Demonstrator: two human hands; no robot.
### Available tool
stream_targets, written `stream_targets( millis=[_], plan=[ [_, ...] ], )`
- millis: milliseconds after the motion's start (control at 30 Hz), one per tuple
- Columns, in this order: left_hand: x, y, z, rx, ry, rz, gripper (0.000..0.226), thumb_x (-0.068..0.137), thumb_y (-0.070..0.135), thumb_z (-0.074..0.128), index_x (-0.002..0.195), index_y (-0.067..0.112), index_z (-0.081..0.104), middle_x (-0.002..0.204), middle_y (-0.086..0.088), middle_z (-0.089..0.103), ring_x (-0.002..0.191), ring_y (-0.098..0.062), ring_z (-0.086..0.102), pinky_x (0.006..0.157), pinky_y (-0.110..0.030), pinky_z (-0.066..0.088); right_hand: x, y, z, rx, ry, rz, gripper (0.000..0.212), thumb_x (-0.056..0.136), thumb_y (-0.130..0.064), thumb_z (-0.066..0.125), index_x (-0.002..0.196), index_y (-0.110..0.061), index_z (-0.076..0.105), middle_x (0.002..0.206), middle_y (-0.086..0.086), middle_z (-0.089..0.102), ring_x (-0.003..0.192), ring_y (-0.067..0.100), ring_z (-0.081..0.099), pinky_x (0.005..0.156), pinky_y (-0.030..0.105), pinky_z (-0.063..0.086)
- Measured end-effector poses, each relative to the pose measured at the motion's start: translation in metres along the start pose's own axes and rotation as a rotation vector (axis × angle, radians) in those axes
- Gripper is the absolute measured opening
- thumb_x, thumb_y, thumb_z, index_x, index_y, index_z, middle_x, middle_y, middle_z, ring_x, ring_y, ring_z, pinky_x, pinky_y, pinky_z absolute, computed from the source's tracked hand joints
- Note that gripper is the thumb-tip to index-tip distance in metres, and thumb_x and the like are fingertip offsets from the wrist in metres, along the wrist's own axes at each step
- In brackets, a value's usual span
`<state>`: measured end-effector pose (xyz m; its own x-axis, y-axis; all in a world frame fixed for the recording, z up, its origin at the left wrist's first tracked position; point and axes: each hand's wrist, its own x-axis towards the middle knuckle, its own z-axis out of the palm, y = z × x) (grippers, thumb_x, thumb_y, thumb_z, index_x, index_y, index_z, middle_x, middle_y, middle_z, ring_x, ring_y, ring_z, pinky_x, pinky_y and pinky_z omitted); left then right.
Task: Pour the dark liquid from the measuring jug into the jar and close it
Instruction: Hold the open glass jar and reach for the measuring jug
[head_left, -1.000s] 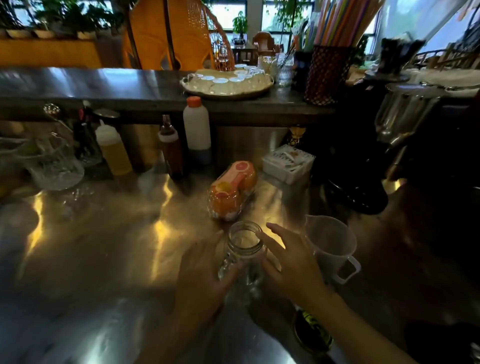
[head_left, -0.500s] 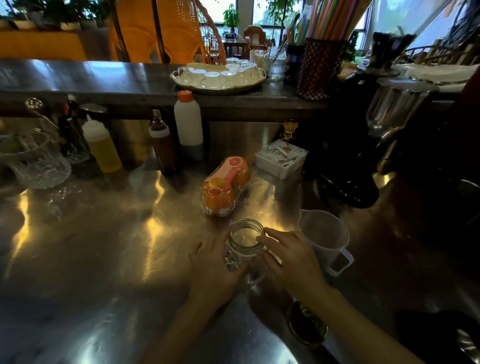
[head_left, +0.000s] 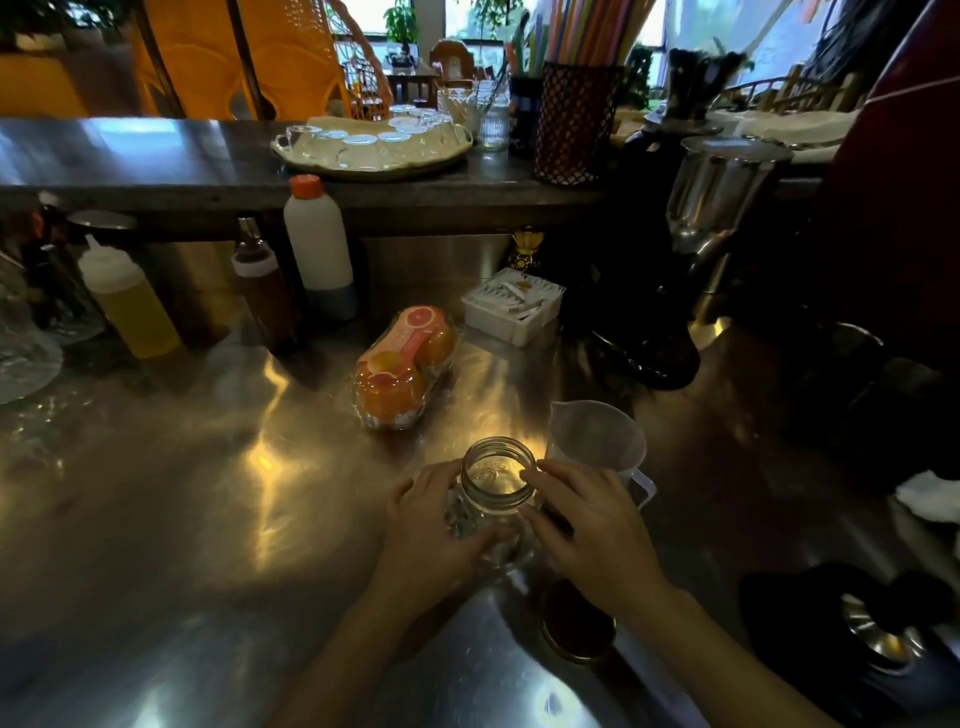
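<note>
Near the front edge of the steel worktop (head_left: 156, 519), a clear glass jar (head_left: 496, 493) stands upright with its mouth open and no lid on it. Both hands wrap it: the left hand (head_left: 431, 525) cups the jar's left side with fingers curled round the lower body, so that grip is closed on the jar, and the right hand (head_left: 587, 525) presses against its right side with the fingertips at the threaded rim, likewise gripping the jar. Just behind the right hand, touching or nearly touching it, the translucent measuring jug (head_left: 597, 441) stands upright, spout turned toward the back left and handle toward the right; what it holds cannot be told in this light. The dark lid (head_left: 576, 621) with a gold rim lies flat on the worktop under the right wrist, nearer the front edge. Further back, toward the middle of the worktop, a clear pack of oranges (head_left: 402, 364) lies on its side, and a white box of sachets (head_left: 514, 306) sits near the back edge
</note>
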<state>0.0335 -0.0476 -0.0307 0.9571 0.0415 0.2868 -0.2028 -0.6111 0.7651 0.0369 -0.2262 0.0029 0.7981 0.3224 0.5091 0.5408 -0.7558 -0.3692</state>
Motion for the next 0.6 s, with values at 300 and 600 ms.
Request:
stream_targets(
  millis=[300, 600],
  plan=[
    [-0.001, 0.013, -0.007, -0.107, -0.067, -0.009, 0.061, 0.052, 0.065, 0.066, 0.105, 0.067, 0.038, 0.114, 0.026, 0.049, 0.112, -0.016, 0.054, 0.102, -0.054, 0.041, -0.012, 0.037, -0.022, 0.019, 0.181, 0.279, 0.034, 0.077, -0.024, 0.061, 0.106, -0.006, 0.06, 0.101, 0.012, 0.066, 0.089, 0.028, 0.058, 0.076, 0.023, 0.028],
    [-0.003, 0.024, -0.008, -0.31, -0.098, -0.082, 0.079, 0.054, 0.015, 0.088, 0.107, 0.048, 0.041, 0.104, 0.025, 0.054, 0.092, 0.019, 0.051, 0.071, 0.005, 0.037, -0.027, 0.071, -0.015, -0.007, 0.029, 0.604, 0.017, 0.081, -0.025, 0.068, 0.088, -0.011, 0.061, 0.09, 0.008, 0.063, 0.088, 0.026, 0.054, 0.074, 0.034, 0.031]
  ],
)
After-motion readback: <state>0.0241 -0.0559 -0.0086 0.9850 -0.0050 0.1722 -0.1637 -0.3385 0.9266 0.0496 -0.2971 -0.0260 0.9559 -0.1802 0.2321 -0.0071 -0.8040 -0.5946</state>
